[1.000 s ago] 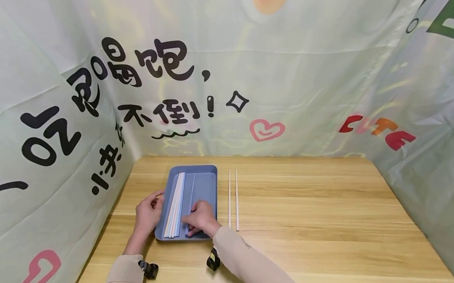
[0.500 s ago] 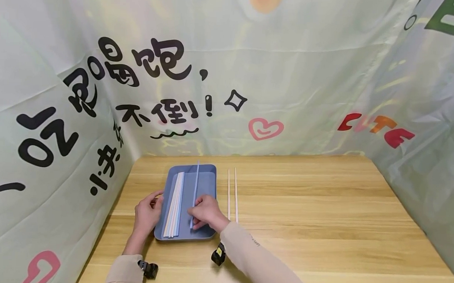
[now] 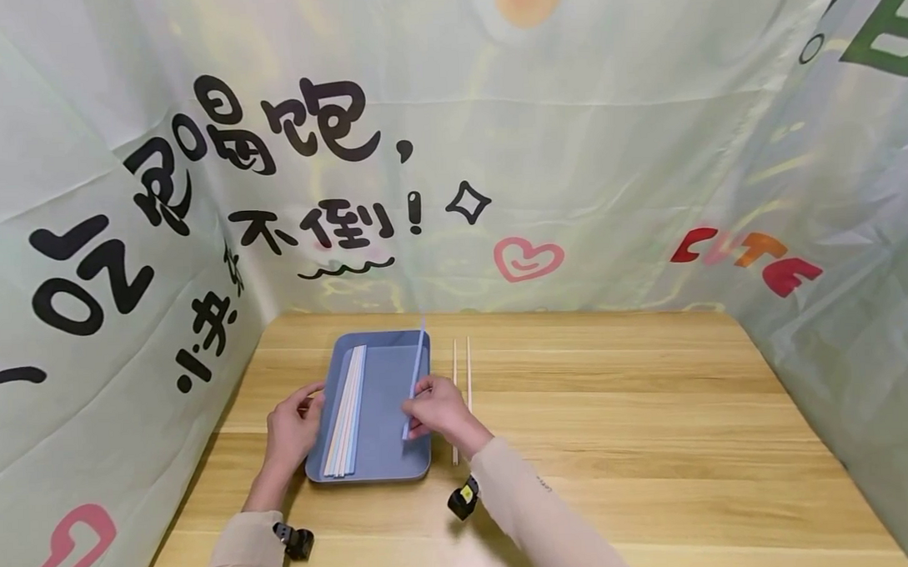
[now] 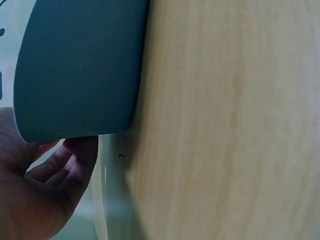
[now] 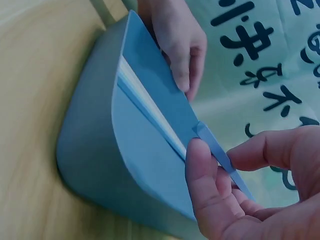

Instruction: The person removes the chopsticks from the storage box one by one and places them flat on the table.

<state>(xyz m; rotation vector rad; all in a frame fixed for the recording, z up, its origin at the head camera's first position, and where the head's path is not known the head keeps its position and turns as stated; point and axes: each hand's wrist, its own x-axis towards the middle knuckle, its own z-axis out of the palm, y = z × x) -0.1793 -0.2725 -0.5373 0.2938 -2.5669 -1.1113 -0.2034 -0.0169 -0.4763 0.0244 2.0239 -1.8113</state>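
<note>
Right hand [image 3: 443,407] pinching, left hand [image 3: 292,427] touching the tray [image 3: 384,378], its grip unclear. On the worktop [image 3: 616,411], near the left edge, sits that tray, a chopstick bundle [image 3: 346,416] along its left side; the pinch holds one blue chopstick [image 5: 215,147] above it, by the right edge.

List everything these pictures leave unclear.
Head view: lower end of the rightmost chopstick, behind the right arm.
Head view: chopstick count in the bundle, too small.
Left wrist view: inside of the tray, behind its wall.
Right wrist view: far end of the held chopstick, behind the right hand.
</note>
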